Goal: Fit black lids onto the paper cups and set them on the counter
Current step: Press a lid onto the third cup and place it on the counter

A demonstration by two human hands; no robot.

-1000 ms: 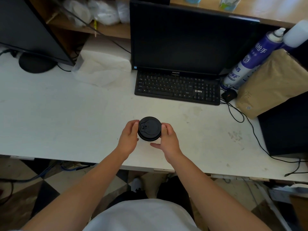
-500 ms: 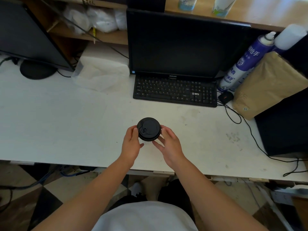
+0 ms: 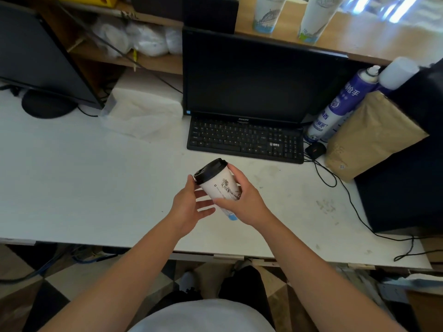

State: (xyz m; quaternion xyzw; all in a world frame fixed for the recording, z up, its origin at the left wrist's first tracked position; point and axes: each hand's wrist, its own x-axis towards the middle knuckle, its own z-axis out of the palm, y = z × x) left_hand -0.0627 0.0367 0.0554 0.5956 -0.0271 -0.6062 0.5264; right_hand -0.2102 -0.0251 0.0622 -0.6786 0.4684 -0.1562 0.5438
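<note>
Right hand (image 3: 243, 203) grasps a tilted paper cup (image 3: 221, 188) with black lid (image 3: 209, 170) over the surface (image 3: 96, 188); left hand (image 3: 190, 207) released alongside.

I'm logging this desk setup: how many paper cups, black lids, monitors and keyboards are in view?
Paper cups: 3 (one held, two on the upper counter)
Black lids: 1
Monitors: 2
Keyboards: 1
Total: 7
</note>
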